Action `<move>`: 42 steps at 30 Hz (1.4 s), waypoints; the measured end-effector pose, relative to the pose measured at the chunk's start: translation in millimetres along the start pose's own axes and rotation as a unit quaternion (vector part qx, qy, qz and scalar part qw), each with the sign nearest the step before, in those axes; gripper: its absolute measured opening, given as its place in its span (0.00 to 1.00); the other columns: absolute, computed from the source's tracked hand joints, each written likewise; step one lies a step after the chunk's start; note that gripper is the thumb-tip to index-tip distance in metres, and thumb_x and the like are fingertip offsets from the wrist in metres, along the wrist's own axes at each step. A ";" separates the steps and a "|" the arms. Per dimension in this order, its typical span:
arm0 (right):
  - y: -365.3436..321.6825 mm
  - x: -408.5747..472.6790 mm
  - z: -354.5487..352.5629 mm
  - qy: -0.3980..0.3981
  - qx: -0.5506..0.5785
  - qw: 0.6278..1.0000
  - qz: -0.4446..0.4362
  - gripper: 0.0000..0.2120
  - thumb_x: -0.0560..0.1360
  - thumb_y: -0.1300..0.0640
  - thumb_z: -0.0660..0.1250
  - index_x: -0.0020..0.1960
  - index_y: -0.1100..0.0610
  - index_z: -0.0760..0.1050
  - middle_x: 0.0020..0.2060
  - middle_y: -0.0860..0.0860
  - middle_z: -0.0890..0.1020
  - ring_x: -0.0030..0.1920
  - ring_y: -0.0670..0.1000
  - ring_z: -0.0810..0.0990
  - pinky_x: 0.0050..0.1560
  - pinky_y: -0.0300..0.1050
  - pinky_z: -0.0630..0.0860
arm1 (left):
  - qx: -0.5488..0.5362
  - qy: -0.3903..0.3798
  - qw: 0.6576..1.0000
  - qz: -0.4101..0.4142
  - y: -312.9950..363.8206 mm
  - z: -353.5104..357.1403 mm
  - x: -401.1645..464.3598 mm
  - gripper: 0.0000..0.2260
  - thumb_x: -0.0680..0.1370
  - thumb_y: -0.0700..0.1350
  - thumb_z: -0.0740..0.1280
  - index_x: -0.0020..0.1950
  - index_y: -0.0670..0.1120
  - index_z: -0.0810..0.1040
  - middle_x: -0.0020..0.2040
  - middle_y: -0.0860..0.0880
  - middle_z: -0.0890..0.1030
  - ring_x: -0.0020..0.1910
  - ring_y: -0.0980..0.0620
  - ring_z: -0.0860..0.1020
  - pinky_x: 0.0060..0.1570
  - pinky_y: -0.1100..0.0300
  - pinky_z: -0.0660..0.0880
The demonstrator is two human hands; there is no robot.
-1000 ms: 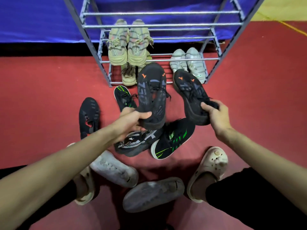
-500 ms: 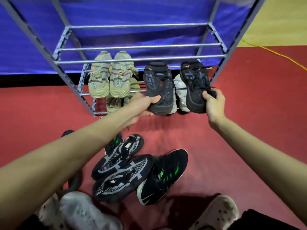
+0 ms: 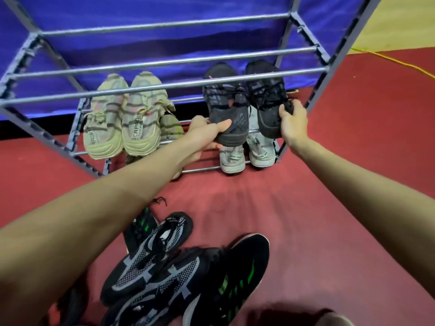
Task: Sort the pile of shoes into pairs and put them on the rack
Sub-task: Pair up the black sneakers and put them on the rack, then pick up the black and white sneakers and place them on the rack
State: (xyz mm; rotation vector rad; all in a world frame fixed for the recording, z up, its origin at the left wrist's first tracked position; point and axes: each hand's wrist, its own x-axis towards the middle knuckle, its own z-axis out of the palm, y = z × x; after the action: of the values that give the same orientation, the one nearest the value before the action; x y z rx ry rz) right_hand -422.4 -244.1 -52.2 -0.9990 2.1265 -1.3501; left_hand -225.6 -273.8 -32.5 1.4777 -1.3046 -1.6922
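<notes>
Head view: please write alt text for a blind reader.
Left hand and right hand each hold one black shoe by its heel on the metal rack, beside a beige pair. More black shoes lie on the red floor.

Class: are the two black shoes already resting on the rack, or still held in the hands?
Held: left hand and right hand each grip a black shoe by the heel at the rack.
</notes>
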 end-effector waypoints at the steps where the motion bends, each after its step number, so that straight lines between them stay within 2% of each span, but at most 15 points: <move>1: 3.5 1.9 1.6 0.000 0.003 1.000 0.001 0.12 0.79 0.59 0.58 0.58 0.64 0.72 0.50 0.51 0.76 0.51 0.48 0.72 0.52 0.43 0.70 | 0.005 0.003 1.000 0.000 0.2 2.0 4.6 0.16 0.75 0.45 0.70 0.56 0.35 0.77 0.54 0.42 0.82 0.42 0.49 0.81 0.34 0.61 0.80; 3: 10.8 3.4 4.3 0.004 0.004 1.000 0.000 0.12 0.79 0.59 0.58 0.58 0.65 0.72 0.49 0.51 0.76 0.50 0.47 0.72 0.47 0.39 0.66 | 0.018 0.007 1.000 0.001 0.8 6.3 12.9 0.19 0.75 0.46 0.71 0.59 0.34 0.75 0.56 0.41 0.82 0.46 0.48 0.82 0.37 0.59 0.82; 7: 19.5 1.9 5.1 0.012 -0.014 1.000 -0.005 0.13 0.80 0.59 0.57 0.58 0.66 0.73 0.51 0.55 0.78 0.51 0.51 0.73 0.42 0.35 0.61 | 0.028 0.009 1.000 0.006 -1.0 19.1 20.9 0.20 0.75 0.45 0.71 0.59 0.32 0.74 0.53 0.41 0.80 0.43 0.49 0.80 0.35 0.60 0.82; 11: 19.7 4.5 2.9 0.006 -0.037 0.999 -0.011 0.14 0.81 0.58 0.57 0.60 0.65 0.73 0.58 0.59 0.79 0.59 0.56 0.76 0.43 0.35 0.63 | 0.020 0.012 1.000 0.007 -9.7 30.5 22.1 0.13 0.76 0.43 0.69 0.55 0.37 0.76 0.42 0.50 0.79 0.37 0.54 0.79 0.39 0.58 0.81; 13: 19.0 4.9 2.1 0.006 -0.044 0.999 -0.011 0.15 0.81 0.57 0.57 0.62 0.64 0.72 0.60 0.59 0.79 0.61 0.56 0.76 0.43 0.34 0.62 | 0.018 0.017 1.000 0.012 -10.1 32.4 21.6 0.10 0.76 0.44 0.69 0.54 0.39 0.76 0.40 0.52 0.78 0.37 0.55 0.78 0.40 0.58 0.81; 19: 18.3 -2.6 2.2 0.021 -0.053 0.998 -0.020 0.15 0.81 0.57 0.57 0.62 0.64 0.72 0.60 0.58 0.79 0.61 0.57 0.76 0.41 0.32 0.60 | 0.015 -0.002 1.000 0.013 -16.6 34.1 23.2 0.15 0.77 0.46 0.68 0.60 0.41 0.77 0.54 0.47 0.81 0.49 0.49 0.81 0.39 0.60 0.81; 23: 16.1 -12.3 -1.3 0.016 -0.037 0.999 -0.015 0.16 0.80 0.56 0.59 0.64 0.63 0.71 0.62 0.57 0.78 0.63 0.55 0.74 0.50 0.34 0.64 | 0.019 0.019 1.000 -0.004 -23.5 33.7 30.7 0.23 0.74 0.52 0.70 0.64 0.39 0.76 0.62 0.44 0.78 0.51 0.46 0.83 0.44 0.54 0.82; 25: 18.3 -22.6 -4.0 0.014 -0.037 0.999 -0.017 0.17 0.79 0.54 0.59 0.64 0.63 0.71 0.61 0.57 0.78 0.62 0.55 0.75 0.52 0.35 0.64 | 0.024 0.031 0.999 -0.013 -28.5 30.1 34.3 0.25 0.73 0.54 0.70 0.65 0.40 0.75 0.66 0.42 0.74 0.49 0.46 0.83 0.43 0.55 0.82; 28: 27.8 -51.0 -6.4 0.019 -0.024 0.999 -0.018 0.20 0.78 0.52 0.59 0.66 0.61 0.70 0.62 0.55 0.77 0.63 0.53 0.74 0.61 0.39 0.66 | 0.102 0.062 0.993 0.011 -35.0 22.7 26.3 0.23 0.75 0.55 0.66 0.62 0.40 0.76 0.65 0.39 0.74 0.48 0.45 0.82 0.40 0.53 0.83; 30: 39.3 -78.4 -6.0 0.028 -0.037 0.999 -0.028 0.20 0.76 0.53 0.59 0.63 0.64 0.71 0.58 0.59 0.78 0.59 0.56 0.74 0.61 0.43 0.68 | 0.192 0.078 0.977 0.049 -41.2 15.6 4.1 0.22 0.74 0.57 0.62 0.60 0.43 0.78 0.61 0.39 0.78 0.56 0.42 0.80 0.48 0.47 0.81; 32: 52.5 -112.8 -4.3 0.001 -0.066 0.998 -0.008 0.20 0.75 0.55 0.59 0.62 0.67 0.70 0.56 0.63 0.76 0.59 0.60 0.72 0.60 0.49 0.68 | 0.270 0.071 0.957 0.084 -54.5 5.7 -26.9 0.19 0.74 0.53 0.61 0.57 0.43 0.80 0.58 0.41 0.80 0.60 0.43 0.77 0.59 0.50 0.76; 33: 59.5 -131.7 -2.8 -0.027 -0.079 0.997 -0.001 0.19 0.75 0.57 0.59 0.62 0.67 0.69 0.57 0.63 0.75 0.59 0.60 0.72 0.61 0.51 0.68 | 0.297 0.057 0.949 0.093 -63.8 -1.0 -42.2 0.15 0.76 0.49 0.63 0.57 0.42 0.80 0.57 0.41 0.81 0.60 0.43 0.77 0.61 0.52 0.74; 37: 83.0 -204.0 4.0 -0.149 -0.131 0.980 0.005 0.19 0.74 0.60 0.61 0.63 0.66 0.69 0.58 0.63 0.74 0.60 0.60 0.72 0.64 0.54 0.69 | 0.321 0.017 0.945 0.062 -107.8 -33.9 -98.9 0.12 0.76 0.38 0.65 0.58 0.39 0.79 0.55 0.42 0.82 0.48 0.49 0.77 0.54 0.60 0.72; 39: 88.0 -230.5 6.4 -0.219 -0.162 0.962 0.028 0.19 0.74 0.61 0.62 0.63 0.65 0.69 0.59 0.62 0.74 0.61 0.61 0.73 0.65 0.56 0.70 | 0.310 0.032 0.950 0.018 -127.9 -49.9 -126.5 0.12 0.76 0.36 0.64 0.57 0.38 0.79 0.53 0.44 0.82 0.46 0.52 0.75 0.52 0.65 0.70; 42: 90.7 -262.9 8.7 -0.309 -0.238 0.921 0.025 0.19 0.75 0.61 0.62 0.64 0.65 0.68 0.60 0.63 0.74 0.63 0.61 0.72 0.66 0.51 0.67 | 0.266 0.071 0.960 -0.049 -157.3 -70.6 -164.6 0.11 0.76 0.35 0.63 0.55 0.39 0.80 0.54 0.41 0.82 0.47 0.43 0.80 0.51 0.60 0.74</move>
State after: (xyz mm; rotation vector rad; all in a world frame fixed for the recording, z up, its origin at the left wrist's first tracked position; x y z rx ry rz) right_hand -277.1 -25.0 -143.5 -1.3232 1.9695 -0.3840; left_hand -86.3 -92.2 -99.0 1.9512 -1.7145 -1.3129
